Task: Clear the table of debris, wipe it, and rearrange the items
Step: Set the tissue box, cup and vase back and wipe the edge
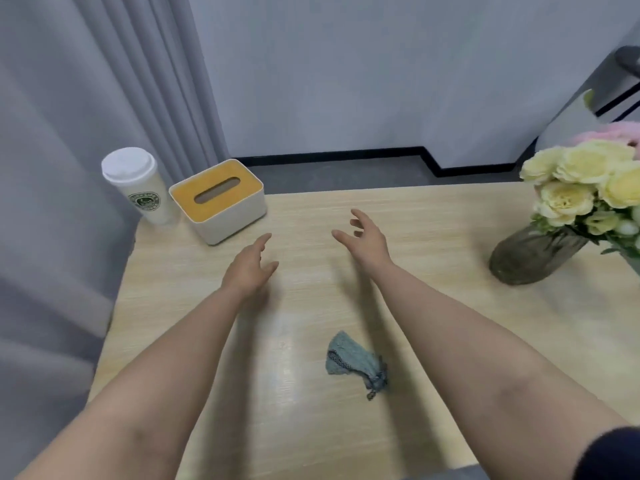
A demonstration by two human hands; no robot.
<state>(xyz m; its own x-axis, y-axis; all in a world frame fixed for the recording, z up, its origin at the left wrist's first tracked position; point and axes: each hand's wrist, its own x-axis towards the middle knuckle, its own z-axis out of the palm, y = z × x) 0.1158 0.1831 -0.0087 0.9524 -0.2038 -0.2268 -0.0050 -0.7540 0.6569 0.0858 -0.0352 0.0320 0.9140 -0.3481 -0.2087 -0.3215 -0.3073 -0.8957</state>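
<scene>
Both arms stretched out over the pale wood-grain worktop point(433, 216), nothing in either hand. Left hand point(250, 268) hovers w/ fingers loose and spread, pointing toward the back; right hand point(363, 237) is a bit further out, fingers fanned and slightly bent, also holding zilch. The two are apart w/ bare worktop between them.

Crumpled grey-blue cloth point(353, 362) lies nearer the front edge, between the forearms, not touching either one. Back left corner has a white lidded paper cup w/ green logo point(138, 185), upright, and just beside it a cream plastic tissue box w/ mustard-yellow slotted lid point(220, 200). Over on the right, well apart from the hands, sits a smoky ribbed glass vase point(530, 258) stuffed w/ pale yellow and pink flowers point(581, 174). Grey curtain point(86, 98) hangs on the left.
</scene>
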